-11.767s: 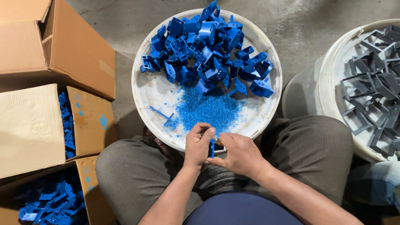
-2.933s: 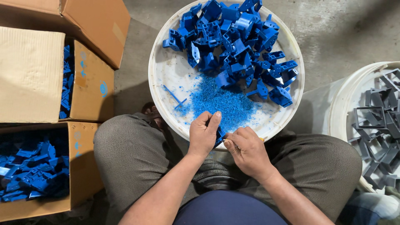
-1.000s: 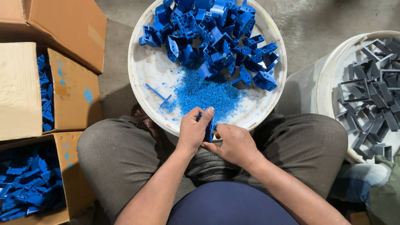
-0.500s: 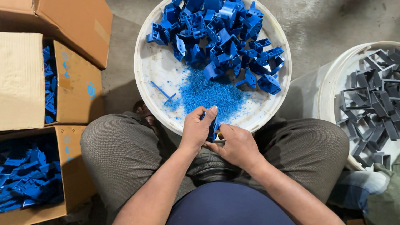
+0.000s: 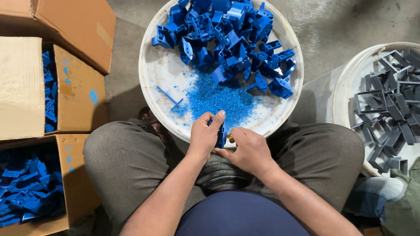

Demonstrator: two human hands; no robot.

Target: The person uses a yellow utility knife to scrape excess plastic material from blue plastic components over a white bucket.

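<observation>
My left hand grips a small blue plastic part upright over the near rim of a round white tub. My right hand closes around a small tool with a yellowish tip set against the part's side. Both hands hover above my lap, between my knees. A heap of blue plastic brackets fills the tub's far half, and a patch of fine blue shavings lies just beyond my fingers.
Left of me an open cardboard box holds blue parts, with another box behind it. A white tub of grey plastic frames stands on the right. Concrete floor lies beyond.
The view has shifted slightly; my hands stay at the tub's near rim, working the same blue part, with the left fingers now raised higher on it.
</observation>
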